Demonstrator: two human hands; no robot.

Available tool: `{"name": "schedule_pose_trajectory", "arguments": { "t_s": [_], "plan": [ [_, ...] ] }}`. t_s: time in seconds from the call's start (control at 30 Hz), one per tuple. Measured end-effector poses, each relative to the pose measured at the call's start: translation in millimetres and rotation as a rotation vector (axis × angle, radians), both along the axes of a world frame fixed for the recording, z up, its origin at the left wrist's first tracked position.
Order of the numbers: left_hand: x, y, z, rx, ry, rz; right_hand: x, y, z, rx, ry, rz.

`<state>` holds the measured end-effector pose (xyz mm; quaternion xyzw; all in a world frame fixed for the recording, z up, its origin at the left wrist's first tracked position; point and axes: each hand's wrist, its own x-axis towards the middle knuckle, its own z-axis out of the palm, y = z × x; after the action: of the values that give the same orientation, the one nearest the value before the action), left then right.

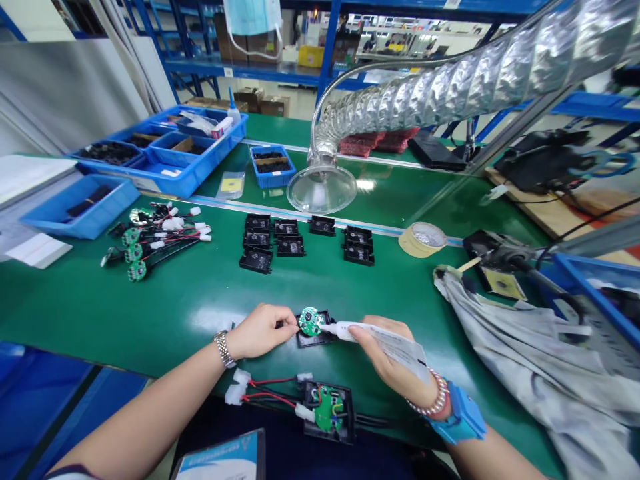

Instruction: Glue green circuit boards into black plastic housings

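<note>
My right hand point(390, 353) is wrapped round a white glue tube point(395, 343), its nozzle at the right side of a round green circuit board point(310, 321). That board lies over a small black housing point(316, 339). The fingers of my left hand point(265, 330) are pinched together at the board's left edge; whether they grip the board or something small is hard to make out. Nearer to me sits another black housing point(345, 433) with a green board point(329, 408) in it and red and black wires with white connectors point(242, 387).
Black housings point(286, 228) stand in groups mid-table, beside a tape roll point(423, 240). Wired boards point(134, 253) are piled left, near blue trays point(83, 207). A silver duct point(400, 100) with a clear hood point(323, 189) hangs over the back. A grey cloth point(520, 353) lies right.
</note>
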<state>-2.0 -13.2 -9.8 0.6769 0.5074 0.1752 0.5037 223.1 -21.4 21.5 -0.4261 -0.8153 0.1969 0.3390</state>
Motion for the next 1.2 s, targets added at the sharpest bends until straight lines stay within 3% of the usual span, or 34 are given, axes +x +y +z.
{"name": "schedule_pose_trajectory", "arguments": {
  "t_s": [0.4,0.97,1.07,1.2],
  "plan": [
    [0,0,0.4,-0.003,0.003,0.000,2,1,2.1,0.042,-0.065,0.075],
    [0,0,-0.4,0.007,-0.007,0.000,-17,7,2.9,0.147,-0.124,0.188],
    [0,0,-1.1,0.009,-0.016,0.005,-13,4,4.5,0.053,-0.093,0.173],
    [0,-2,-1.5,-0.012,-0.001,-0.002,-1,10,-1.1,-0.323,0.188,-0.060]
  ]
}}
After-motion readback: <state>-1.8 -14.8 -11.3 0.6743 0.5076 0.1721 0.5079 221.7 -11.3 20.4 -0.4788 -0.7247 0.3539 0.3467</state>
